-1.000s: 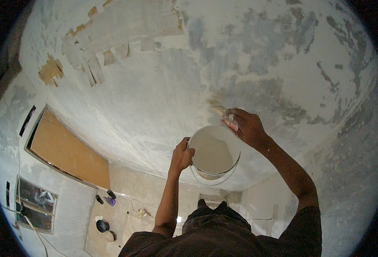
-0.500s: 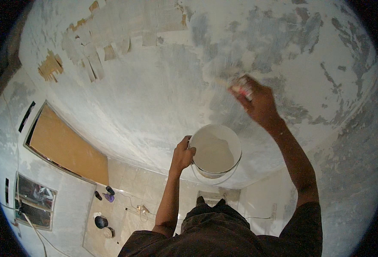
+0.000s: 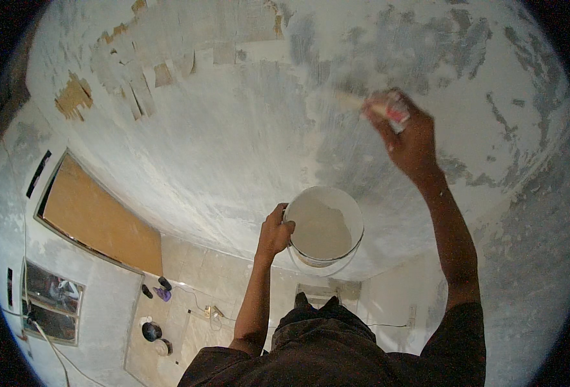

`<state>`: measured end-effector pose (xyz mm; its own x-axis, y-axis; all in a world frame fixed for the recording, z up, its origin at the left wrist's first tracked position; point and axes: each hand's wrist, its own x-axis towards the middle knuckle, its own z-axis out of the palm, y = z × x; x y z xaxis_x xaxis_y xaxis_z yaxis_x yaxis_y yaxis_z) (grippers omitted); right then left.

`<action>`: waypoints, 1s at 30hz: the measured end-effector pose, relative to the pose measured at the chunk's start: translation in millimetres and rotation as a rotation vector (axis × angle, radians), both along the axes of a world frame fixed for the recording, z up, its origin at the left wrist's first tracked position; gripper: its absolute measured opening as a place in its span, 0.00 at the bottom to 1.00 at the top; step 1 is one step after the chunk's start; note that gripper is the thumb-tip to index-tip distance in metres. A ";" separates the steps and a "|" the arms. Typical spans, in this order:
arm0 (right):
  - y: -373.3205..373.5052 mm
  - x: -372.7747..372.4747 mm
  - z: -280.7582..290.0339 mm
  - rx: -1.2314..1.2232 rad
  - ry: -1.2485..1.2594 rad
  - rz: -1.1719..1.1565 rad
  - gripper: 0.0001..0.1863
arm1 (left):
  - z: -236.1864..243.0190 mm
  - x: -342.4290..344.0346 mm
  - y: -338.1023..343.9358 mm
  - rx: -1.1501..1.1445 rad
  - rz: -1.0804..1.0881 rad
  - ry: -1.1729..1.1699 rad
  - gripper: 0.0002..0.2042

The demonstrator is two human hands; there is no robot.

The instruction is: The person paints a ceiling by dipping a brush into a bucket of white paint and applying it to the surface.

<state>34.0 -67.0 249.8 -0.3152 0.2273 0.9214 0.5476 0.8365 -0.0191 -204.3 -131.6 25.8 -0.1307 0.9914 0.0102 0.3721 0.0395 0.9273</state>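
Observation:
A white bucket (image 3: 320, 255) is held by its rim in my left hand (image 3: 276, 230), fingers outside and thumb over the edge. Pale whitish liquid (image 3: 321, 229) lies inside it, and a thin handle loops below. My right hand (image 3: 409, 132) is raised to the right of the bucket, closed around what looks like a paintbrush (image 3: 398, 113) with red and white on its handle. Motion blurs its pale tip, which points left, close to the patchy white and grey wall (image 3: 233, 129); whether it touches, I cannot tell.
Torn, peeling paper (image 3: 162, 75) hangs on the upper left wall. An orange-brown door (image 3: 98, 216) and a small window (image 3: 52, 303) are at left. Dark containers (image 3: 151, 331), sandals (image 3: 164, 284) and a socket box with cable (image 3: 214, 311) lie on the tiled floor (image 3: 188, 258).
My right hand has moved up and to the right along the wall with the paintbrush. My left hand and the bucket stay almost where they were.

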 end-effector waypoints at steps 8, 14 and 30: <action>27.4 5.4 -138.6 -0.504 -0.371 0.007 0.16 | -14.8 2.7 9.2 -0.042 -0.018 0.016 0.26; 34.1 14.8 -66.8 -0.228 -0.167 -0.090 0.16 | -23.2 2.9 14.9 0.027 -0.007 0.059 0.26; 31.3 -18.7 -148.1 -0.455 -0.329 -0.007 0.13 | -43.8 0.8 22.9 -0.011 -0.012 0.060 0.25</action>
<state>15.2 -35.7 101.7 -0.5667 0.5820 0.5832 0.5912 0.7802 -0.2042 -203.4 -108.7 -18.0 -0.1181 0.9930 0.0072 0.4280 0.0444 0.9027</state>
